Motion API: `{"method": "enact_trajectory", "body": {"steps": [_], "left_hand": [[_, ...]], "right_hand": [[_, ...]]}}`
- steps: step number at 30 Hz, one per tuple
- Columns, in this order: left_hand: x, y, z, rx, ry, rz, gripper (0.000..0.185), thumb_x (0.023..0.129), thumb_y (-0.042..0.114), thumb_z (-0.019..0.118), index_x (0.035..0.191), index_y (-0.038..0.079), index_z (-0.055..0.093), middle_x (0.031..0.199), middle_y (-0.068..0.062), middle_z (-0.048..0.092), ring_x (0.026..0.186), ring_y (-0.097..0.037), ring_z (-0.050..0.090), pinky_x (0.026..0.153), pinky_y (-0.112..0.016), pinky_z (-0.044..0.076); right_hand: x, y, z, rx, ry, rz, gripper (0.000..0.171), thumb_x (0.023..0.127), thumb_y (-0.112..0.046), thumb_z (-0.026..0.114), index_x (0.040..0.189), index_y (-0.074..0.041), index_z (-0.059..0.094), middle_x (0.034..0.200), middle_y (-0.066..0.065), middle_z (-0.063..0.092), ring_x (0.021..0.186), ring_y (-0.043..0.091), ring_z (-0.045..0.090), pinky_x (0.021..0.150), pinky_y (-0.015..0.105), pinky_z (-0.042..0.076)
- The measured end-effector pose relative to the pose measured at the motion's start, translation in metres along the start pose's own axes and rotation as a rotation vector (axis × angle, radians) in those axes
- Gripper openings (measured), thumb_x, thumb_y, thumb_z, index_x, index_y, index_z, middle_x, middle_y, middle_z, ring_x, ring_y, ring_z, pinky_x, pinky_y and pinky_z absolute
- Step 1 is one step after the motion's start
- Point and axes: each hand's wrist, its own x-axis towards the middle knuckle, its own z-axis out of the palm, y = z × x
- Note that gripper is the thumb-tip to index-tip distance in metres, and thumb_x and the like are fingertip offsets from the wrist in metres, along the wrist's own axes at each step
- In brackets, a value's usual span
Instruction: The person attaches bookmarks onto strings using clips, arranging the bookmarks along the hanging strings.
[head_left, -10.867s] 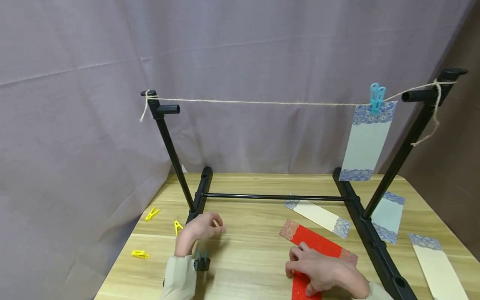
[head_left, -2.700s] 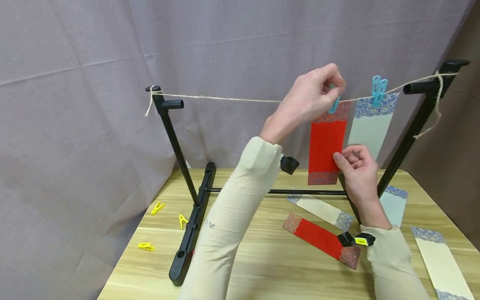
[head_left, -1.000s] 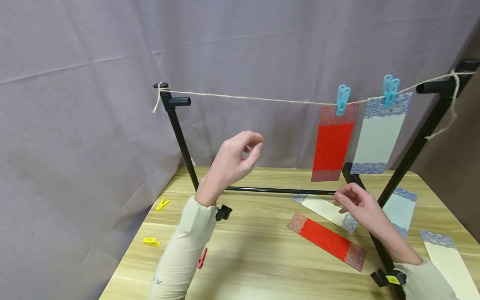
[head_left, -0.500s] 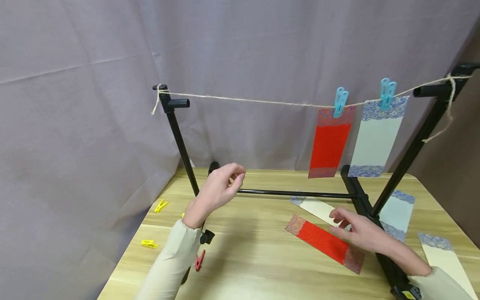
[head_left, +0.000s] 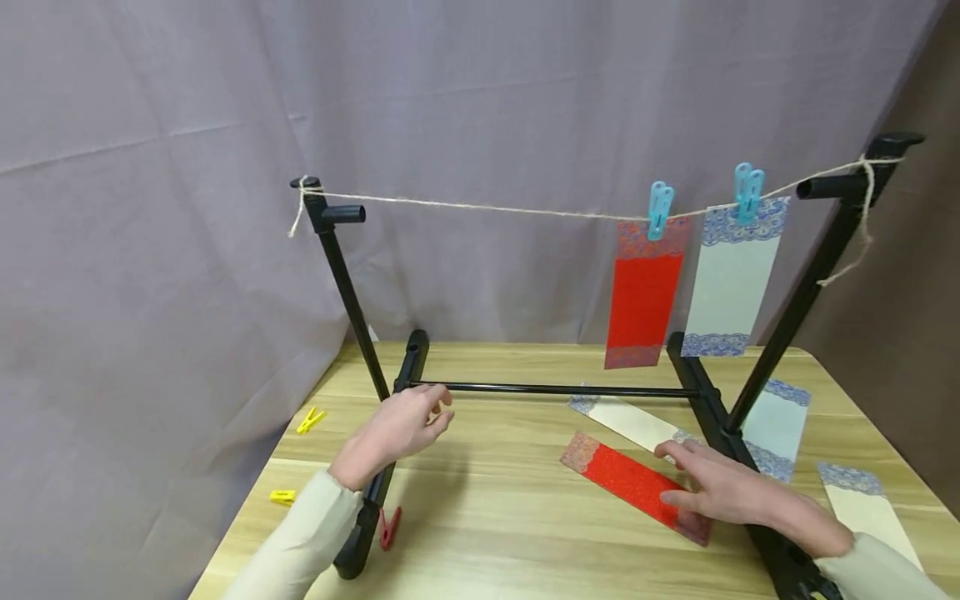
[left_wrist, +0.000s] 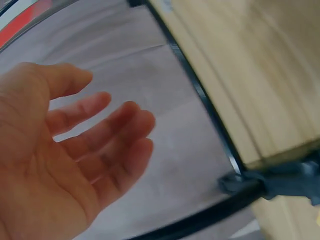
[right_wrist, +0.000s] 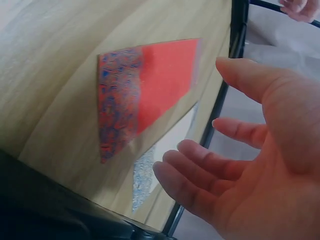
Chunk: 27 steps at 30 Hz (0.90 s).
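Note:
My left hand [head_left: 435, 417] hovers just above the table beside the black rack's left foot [head_left: 408, 367], fingers loosely curled and empty; in the left wrist view the left hand [left_wrist: 115, 130] shows a bare palm. My right hand [head_left: 675, 475] reaches with straight fingers over the right end of a red card [head_left: 618, 479] lying on the table. The right wrist view shows that hand [right_wrist: 200, 155] spread open above the red card [right_wrist: 150, 85]. On the string [head_left: 487, 207] hang another red card [head_left: 643, 292] and a pale blue card [head_left: 731, 275], each under a blue peg [head_left: 659, 210].
A cream card [head_left: 626, 417] lies past the red one. A pale blue card [head_left: 776, 425] and another cream card [head_left: 862, 508] lie at the right. Two yellow pegs [head_left: 308, 419] and a red peg [head_left: 387, 527] sit by the rack's left foot. A grey curtain hangs behind.
Both hands have come down from the string, where a red card now hangs pegged. The left hand dropped by the rack's left foot; the right moved over the red card on the table.

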Motion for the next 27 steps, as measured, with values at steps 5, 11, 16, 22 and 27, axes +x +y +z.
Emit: {"method": "enact_trajectory", "body": {"steps": [5, 11, 16, 22, 27], "left_hand": [[-0.017, -0.008, 0.010, 0.036, -0.155, -0.056, 0.023, 0.093, 0.029, 0.066, 0.106, 0.010, 0.064, 0.085, -0.003, 0.069, 0.070, -0.014, 0.062, 0.059, -0.033, 0.050], [-0.032, -0.009, 0.025, 0.092, -0.317, -0.085, 0.026, 0.090, 0.033, 0.070, 0.103, 0.011, 0.066, 0.087, -0.004, 0.071, 0.065, -0.013, 0.059, 0.058, -0.032, 0.049], [-0.042, -0.007, 0.035, 0.096, -0.417, -0.132, 0.023, 0.087, 0.032, 0.073, 0.097, 0.013, 0.066, 0.085, -0.003, 0.069, 0.065, -0.015, 0.059, 0.059, -0.035, 0.049], [-0.052, -0.004, 0.045, 0.155, -0.443, -0.142, 0.020, 0.083, 0.027, 0.076, 0.078, 0.016, 0.060, 0.073, 0.003, 0.059, 0.062, -0.015, 0.053, 0.054, -0.034, 0.045], [-0.058, -0.001, 0.051, 0.232, -0.416, -0.175, 0.026, 0.080, 0.032, 0.077, 0.071, 0.016, 0.059, 0.071, -0.001, 0.059, 0.063, -0.017, 0.056, 0.053, -0.041, 0.048]], "right_hand": [[0.001, -0.002, 0.007, -0.044, -0.010, 0.016, 0.062, 0.083, -0.046, 0.075, 0.129, -0.012, 0.053, 0.109, 0.003, 0.057, 0.081, 0.008, 0.048, 0.061, 0.024, 0.040], [0.001, -0.002, 0.010, -0.090, -0.014, -0.001, 0.062, 0.083, -0.045, 0.075, 0.131, -0.013, 0.052, 0.100, 0.000, 0.054, 0.069, 0.002, 0.042, 0.057, 0.023, 0.035], [0.002, -0.002, 0.014, -0.131, -0.025, 0.024, 0.062, 0.080, -0.047, 0.077, 0.130, -0.017, 0.052, 0.091, -0.002, 0.048, 0.073, 0.008, 0.039, 0.056, 0.024, 0.032], [0.002, -0.001, 0.017, -0.178, -0.040, 0.050, 0.063, 0.076, -0.047, 0.080, 0.126, -0.020, 0.052, 0.090, -0.001, 0.045, 0.076, 0.013, 0.039, 0.056, 0.026, 0.030], [0.002, 0.000, 0.017, -0.198, -0.084, 0.075, 0.063, 0.075, -0.045, 0.082, 0.123, -0.020, 0.050, 0.092, 0.001, 0.045, 0.080, 0.017, 0.041, 0.059, 0.029, 0.033]]}}
